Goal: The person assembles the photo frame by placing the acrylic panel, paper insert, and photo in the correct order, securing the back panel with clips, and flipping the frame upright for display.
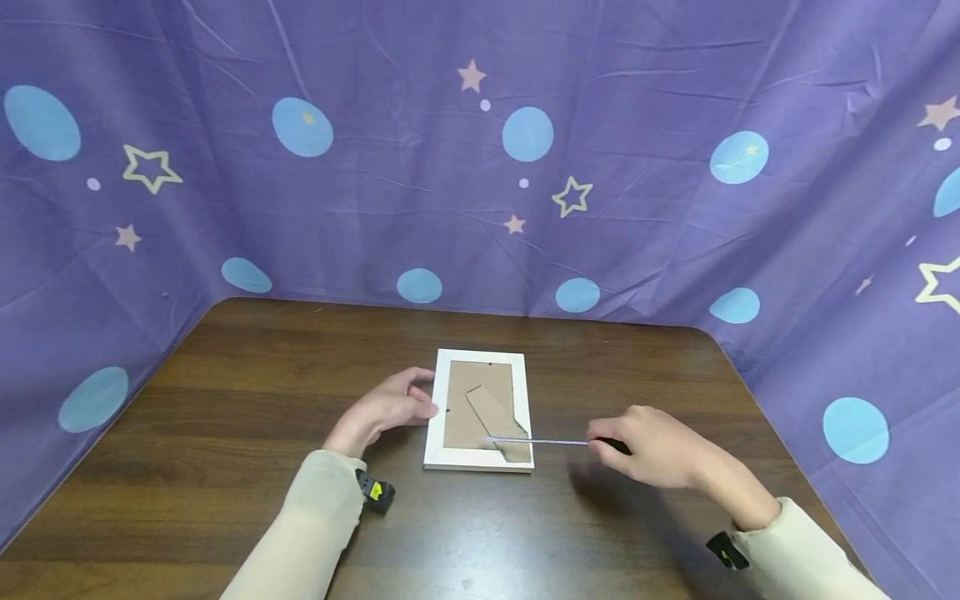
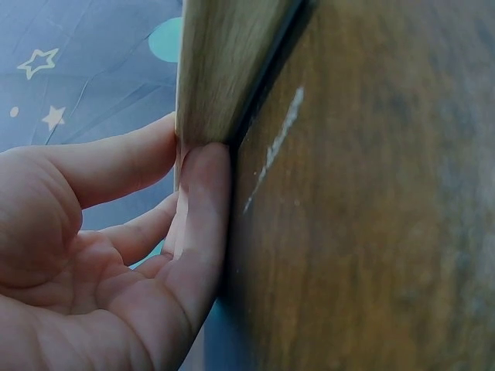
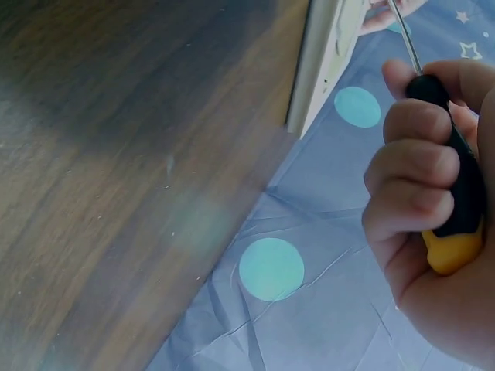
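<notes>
A white picture frame (image 1: 477,459) lies face down, its brown backing board (image 1: 465,379) and slanted stand flap (image 1: 495,412) showing. At its left side, my left hand (image 1: 390,406) holds the edge between thumb and fingers. The left wrist view shows the fingertips against the frame's side (image 2: 224,69), close to the tabletop. My right hand (image 1: 648,446) grips a screwdriver with a black and yellow handle (image 3: 462,189). Its long thin shaft (image 1: 555,442) reaches left over the frame, with the tip above the lower part of the flap. Whether the tip touches the board, I cannot tell.
The frame lies on a dark brown wooden table (image 1: 300,375). A purple curtain (image 1: 420,167) with stars and blue dots surrounds the table's back and sides. Small black devices sit on the left wrist (image 1: 377,493) and the right wrist (image 1: 727,550).
</notes>
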The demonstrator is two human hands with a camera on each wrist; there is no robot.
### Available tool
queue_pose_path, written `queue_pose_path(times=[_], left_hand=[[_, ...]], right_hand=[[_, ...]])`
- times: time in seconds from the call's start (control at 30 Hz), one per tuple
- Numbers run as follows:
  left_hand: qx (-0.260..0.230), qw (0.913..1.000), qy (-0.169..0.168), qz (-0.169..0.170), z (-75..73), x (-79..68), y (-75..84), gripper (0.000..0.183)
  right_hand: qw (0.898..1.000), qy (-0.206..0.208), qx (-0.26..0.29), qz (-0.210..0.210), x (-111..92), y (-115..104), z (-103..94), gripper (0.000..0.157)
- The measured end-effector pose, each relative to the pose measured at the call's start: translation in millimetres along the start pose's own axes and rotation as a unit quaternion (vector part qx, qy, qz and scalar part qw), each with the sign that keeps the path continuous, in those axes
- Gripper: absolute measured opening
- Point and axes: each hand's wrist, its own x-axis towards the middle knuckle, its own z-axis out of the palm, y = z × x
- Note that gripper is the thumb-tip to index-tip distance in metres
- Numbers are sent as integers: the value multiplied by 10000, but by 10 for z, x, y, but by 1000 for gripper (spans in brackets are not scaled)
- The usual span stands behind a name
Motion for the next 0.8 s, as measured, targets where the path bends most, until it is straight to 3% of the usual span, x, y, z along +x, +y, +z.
queue_pose_path(times=[0.33, 0.8], left_hand=[[-9, 9999, -49, 94, -3, -23, 7, 71], [-273, 9996, -88, 15, 5, -12, 2, 72]], right_hand=[[9983, 252, -487, 216, -10, -41, 54, 38], [9960, 401, -753, 271, 2, -27, 106, 30]])
